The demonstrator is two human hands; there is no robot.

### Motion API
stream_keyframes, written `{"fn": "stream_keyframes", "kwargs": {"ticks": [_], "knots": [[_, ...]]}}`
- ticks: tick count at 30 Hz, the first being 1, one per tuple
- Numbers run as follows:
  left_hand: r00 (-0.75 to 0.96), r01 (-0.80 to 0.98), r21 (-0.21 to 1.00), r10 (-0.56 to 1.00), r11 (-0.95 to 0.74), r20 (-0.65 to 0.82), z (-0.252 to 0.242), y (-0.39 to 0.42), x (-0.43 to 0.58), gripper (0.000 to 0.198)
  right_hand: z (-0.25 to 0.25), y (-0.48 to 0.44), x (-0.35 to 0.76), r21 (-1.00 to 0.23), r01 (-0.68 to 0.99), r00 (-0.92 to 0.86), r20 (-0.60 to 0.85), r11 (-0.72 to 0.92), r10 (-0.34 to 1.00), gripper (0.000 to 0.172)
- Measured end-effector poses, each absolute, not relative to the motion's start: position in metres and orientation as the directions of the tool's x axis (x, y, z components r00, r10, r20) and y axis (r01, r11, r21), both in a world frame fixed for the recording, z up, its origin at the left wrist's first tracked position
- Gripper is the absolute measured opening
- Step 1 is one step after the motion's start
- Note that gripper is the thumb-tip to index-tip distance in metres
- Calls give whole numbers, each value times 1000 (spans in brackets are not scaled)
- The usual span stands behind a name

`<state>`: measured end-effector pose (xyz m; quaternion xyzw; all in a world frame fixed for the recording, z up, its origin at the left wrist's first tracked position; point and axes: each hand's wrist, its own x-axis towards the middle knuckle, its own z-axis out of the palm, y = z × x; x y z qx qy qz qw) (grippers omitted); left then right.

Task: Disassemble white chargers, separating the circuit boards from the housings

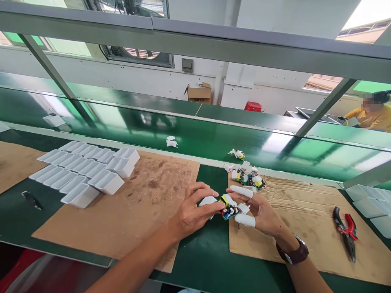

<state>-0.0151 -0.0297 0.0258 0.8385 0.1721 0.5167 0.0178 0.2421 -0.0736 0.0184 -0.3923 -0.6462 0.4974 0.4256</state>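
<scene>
Both my hands meet over the green bench around a small circuit board [229, 212] with a yellow transformer and white plastic pieces on it. My left hand [195, 207] pinches the board's left side between thumb and fingers, beside a white plastic part [208, 201]. My right hand [259, 211], with white covers on its thumb and a finger, grips the right side near a white tab. Just beyond lie several similar circuit boards [249, 177] in a heap. At the left stand rows of white plastic cases [82, 193], open side up.
Red-and-black pliers [346, 232] lie on the right cardboard sheet [293, 228]. Another cardboard sheet [146, 211] lies at the left. Behind runs a green conveyor belt [201, 142] carrying small parts. A metal frame crosses above. A person in yellow [371, 116] works at far right.
</scene>
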Motion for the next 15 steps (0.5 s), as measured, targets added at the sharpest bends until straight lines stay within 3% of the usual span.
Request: {"fn": "stream_keyframes", "kwargs": {"ticks": [7, 15], "knots": [[403, 220, 242, 314, -945, 860, 26, -29, -15, 30, 19, -74, 237, -994, -108, -353, 55, 18, 934, 64], [368, 234, 259, 332, -937, 868, 23, -29, -13, 30, 16, -72, 232, -985, -132, -353, -55, -108, 934, 61]]}}
